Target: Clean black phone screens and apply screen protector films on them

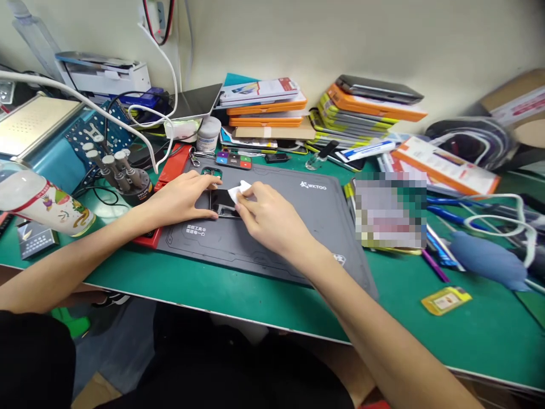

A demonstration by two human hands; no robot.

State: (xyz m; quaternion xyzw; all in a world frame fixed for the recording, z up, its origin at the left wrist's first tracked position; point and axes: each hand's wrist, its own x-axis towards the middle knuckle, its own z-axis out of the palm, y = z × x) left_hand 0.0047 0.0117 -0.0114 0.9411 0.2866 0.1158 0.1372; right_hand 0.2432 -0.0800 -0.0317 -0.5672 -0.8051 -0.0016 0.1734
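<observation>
A dark phone point(222, 200) lies flat on the grey work mat point(298, 227). My left hand point(183, 196) grips the phone's left side, with fingers along its top edge and the thumb at its bottom edge. My right hand point(268, 218) pinches a small white wipe point(239, 190) and presses it on the phone's screen. Both forearms reach in from the lower edge of the view.
Screwdrivers stand in a round holder point(123, 173) at the left, next to a printed bottle point(46, 201). Stacks of orange and yellow boxes point(366, 105) line the back wall. White cables point(506, 218), a blue blower point(485, 258) and a yellow packet point(446, 300) lie at the right on the green table point(255, 295).
</observation>
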